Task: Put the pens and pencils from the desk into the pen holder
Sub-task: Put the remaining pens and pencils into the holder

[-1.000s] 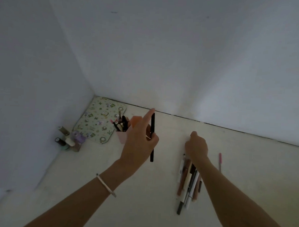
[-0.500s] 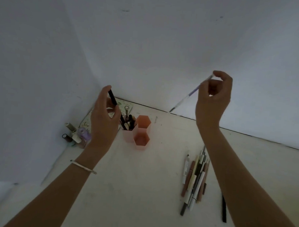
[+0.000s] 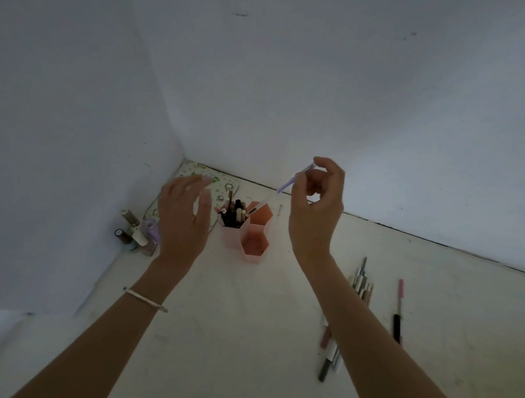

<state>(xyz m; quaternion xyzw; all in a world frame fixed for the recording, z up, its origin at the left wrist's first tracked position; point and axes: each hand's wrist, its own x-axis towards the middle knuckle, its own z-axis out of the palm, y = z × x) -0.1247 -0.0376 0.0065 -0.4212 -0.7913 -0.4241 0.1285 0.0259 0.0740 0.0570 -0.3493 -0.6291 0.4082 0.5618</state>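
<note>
Left hand [image 3: 184, 213] hovers open-fingered; right hand [image 3: 316, 207], raised, pinches a pen [image 3: 286, 186].

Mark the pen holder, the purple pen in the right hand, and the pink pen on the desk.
pen holder [image 3: 254, 256]: head view, front compartment's outer wall.
purple pen [image 3: 287, 185]: head view, lilac barrel section.
pink pen [image 3: 400, 290]: head view, its pink upper end.

Pen holder [image 3: 232, 238] stands left of loose pens [image 3: 363, 286].

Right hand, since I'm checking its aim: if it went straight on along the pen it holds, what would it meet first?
Probably the pen holder: the lilac pen in the right hand points down-left at its rear orange cell, though depth is unclear.
</note>
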